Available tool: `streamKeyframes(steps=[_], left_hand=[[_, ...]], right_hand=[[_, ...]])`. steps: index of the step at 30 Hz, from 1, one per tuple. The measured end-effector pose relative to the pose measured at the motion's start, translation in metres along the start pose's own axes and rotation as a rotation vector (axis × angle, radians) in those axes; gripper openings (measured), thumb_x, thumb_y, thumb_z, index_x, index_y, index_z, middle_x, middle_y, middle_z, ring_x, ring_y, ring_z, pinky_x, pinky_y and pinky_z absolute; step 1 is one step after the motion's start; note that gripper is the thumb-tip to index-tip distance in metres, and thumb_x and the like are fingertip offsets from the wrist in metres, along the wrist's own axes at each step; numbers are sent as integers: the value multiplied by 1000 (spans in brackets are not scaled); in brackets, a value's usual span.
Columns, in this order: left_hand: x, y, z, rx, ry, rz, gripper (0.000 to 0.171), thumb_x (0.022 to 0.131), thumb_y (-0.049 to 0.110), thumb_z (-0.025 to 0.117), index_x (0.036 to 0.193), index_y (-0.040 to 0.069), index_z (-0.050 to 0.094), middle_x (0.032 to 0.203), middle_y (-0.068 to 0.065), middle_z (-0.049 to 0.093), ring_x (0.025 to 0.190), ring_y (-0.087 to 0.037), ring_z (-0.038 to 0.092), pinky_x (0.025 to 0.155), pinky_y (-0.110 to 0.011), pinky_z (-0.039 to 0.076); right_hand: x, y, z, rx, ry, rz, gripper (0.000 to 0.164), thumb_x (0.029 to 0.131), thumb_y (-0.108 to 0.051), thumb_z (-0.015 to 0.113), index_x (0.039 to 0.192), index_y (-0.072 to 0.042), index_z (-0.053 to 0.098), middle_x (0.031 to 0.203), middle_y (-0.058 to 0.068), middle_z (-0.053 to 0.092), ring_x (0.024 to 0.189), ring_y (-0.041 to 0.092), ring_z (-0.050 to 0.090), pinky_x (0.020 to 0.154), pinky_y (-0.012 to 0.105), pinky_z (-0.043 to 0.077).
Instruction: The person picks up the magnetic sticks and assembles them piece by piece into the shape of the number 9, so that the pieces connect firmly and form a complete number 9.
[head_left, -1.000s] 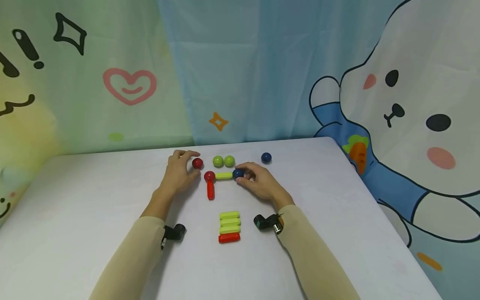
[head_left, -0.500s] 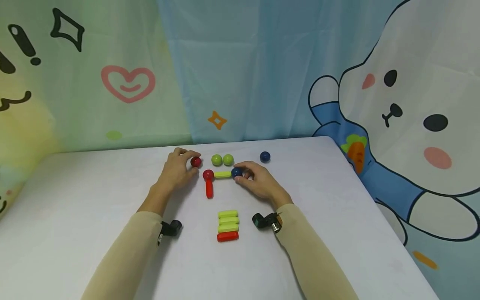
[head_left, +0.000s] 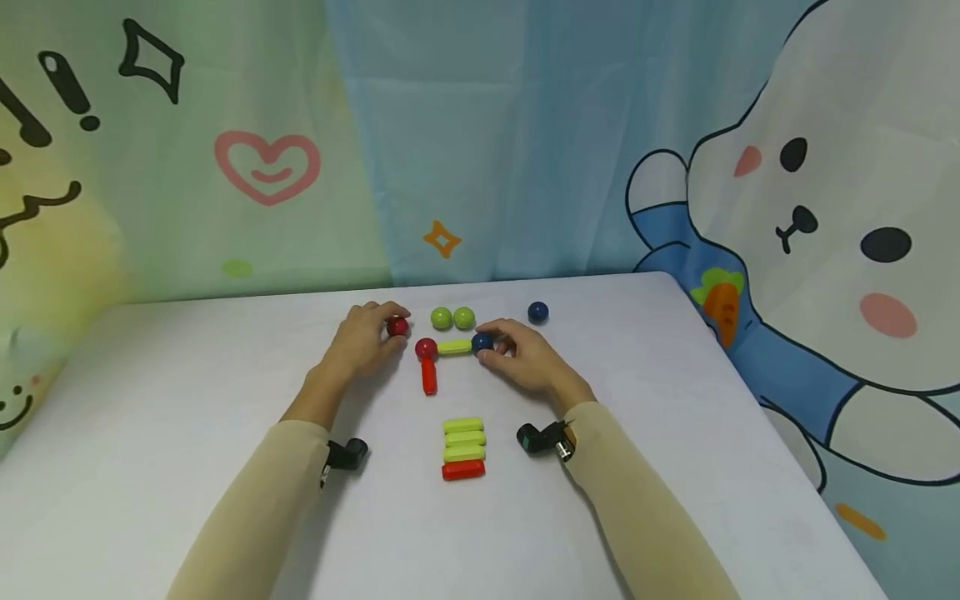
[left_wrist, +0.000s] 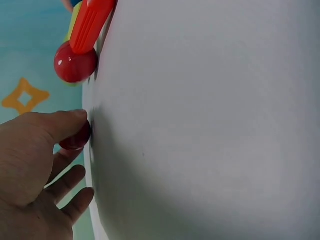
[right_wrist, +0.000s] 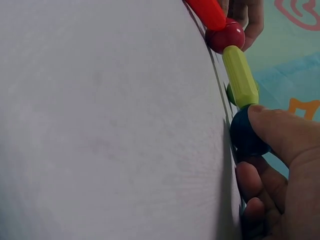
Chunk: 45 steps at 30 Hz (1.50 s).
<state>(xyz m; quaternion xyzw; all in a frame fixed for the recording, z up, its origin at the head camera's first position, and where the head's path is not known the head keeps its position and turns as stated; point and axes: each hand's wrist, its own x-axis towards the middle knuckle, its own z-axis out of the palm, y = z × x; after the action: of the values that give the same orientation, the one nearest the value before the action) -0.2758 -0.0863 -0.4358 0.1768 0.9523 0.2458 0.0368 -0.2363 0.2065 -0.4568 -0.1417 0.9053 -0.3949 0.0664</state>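
Note:
My left hand (head_left: 363, 337) pinches a loose dark red ball (head_left: 397, 327) between thumb and fingers; in the left wrist view its other fingers spread loosely beside the ball. With thumb and fingers my right hand (head_left: 531, 358) holds a dark blue ball (right_wrist: 246, 132). That ball sits at one end of a yellow-green stick (right_wrist: 240, 75), whose other end meets a second red ball (head_left: 426, 348). From this red ball a red stick (head_left: 429, 377) points toward me. The joined pieces form a corner on the white table, just right of my left hand.
Two green balls (head_left: 453, 317) sit side by side behind the joined pieces. Another dark blue ball (head_left: 537, 312) lies at the back right. Nearer me, several yellow-green sticks (head_left: 463, 438) and one red stick (head_left: 463, 470) lie in a stack-like row. A printed curtain (head_left: 480, 150) hangs behind the table (head_left: 637, 375).
My left fingertips have come farther over the loose red ball, which sits slightly farther from the joined red ball. The right hand keeps its hold on the blue ball. The head view shifts slightly.

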Motion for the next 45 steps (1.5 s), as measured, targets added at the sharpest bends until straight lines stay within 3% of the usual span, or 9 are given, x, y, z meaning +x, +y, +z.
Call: streamKeyframes(steps=[11,18,24,30,33,39,45], left_hand=[[-8,-8,-2,-11,23,22,41,97,16,69,137,13,61,121,-16,63,120,-38,51,102,-53,46],[-10,-13,0,-33,24,35,43,96,16,69,138,13,60,122,-16,64,121,-38,52,105,-54,44],[-15,-12,-1,-62,39,40,45,95,16,70,138,11,58,130,-18,64,125,-39,52,109,-55,42],[-21,-8,-4,-79,19,27,46,94,19,72,137,10,58,129,-17,65,124,-37,55,107,-54,45],[-23,-6,-6,-75,18,23,45,93,21,73,134,8,59,125,-16,66,121,-36,56,105,-53,47],[-35,-8,-3,-68,10,70,41,93,21,73,129,5,62,115,-14,69,112,-35,60,99,-53,49],[-43,-3,-2,-80,-2,67,38,92,25,74,125,9,64,112,-11,68,111,-32,59,97,-52,50]], right_hand=[[-1,5,2,-41,14,-16,44,100,-28,68,142,-19,59,113,2,62,99,20,56,84,36,48],[-2,0,-3,-95,29,-35,46,99,-27,70,142,-17,58,123,5,56,100,20,57,87,35,50],[-3,-9,-6,-120,37,-118,47,97,-24,72,141,-14,59,134,8,51,110,25,57,96,42,51],[1,-20,-3,-160,67,-244,45,94,-18,75,136,-11,62,138,9,49,129,30,49,112,49,41],[5,-26,0,-206,70,-308,42,93,-17,75,134,-11,64,138,9,53,128,31,48,111,50,41],[7,-36,8,-290,27,-352,37,94,-17,75,130,-17,68,135,4,58,124,29,50,105,51,42],[6,-44,9,-368,14,-403,36,94,-17,75,129,-19,69,129,3,61,120,25,51,103,49,43]])
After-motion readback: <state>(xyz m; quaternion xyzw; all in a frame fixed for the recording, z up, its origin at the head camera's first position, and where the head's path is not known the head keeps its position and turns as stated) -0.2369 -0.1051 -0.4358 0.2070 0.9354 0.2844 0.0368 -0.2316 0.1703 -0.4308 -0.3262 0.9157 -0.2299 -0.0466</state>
